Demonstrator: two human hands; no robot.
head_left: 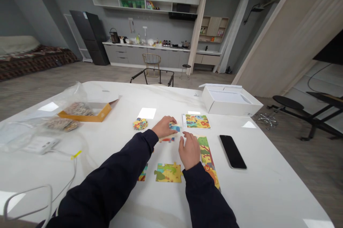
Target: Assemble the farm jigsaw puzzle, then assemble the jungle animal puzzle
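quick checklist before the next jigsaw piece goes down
1. Left hand on the blue puzzle piece: contact ok, firmness of grip cannot tell.
2. Right hand free of pieces: ok, nothing visible in it.
3. Green-and-yellow puzzle section flat and apart from both hands: ok.
4. Long tree-and-lion puzzle strip free of the right sleeve: cannot tell, the sleeve is close to its lower end.
5. Black smartphone apart from the strip: ok.
6. Small pile of loose pieces apart from the left hand: ok.
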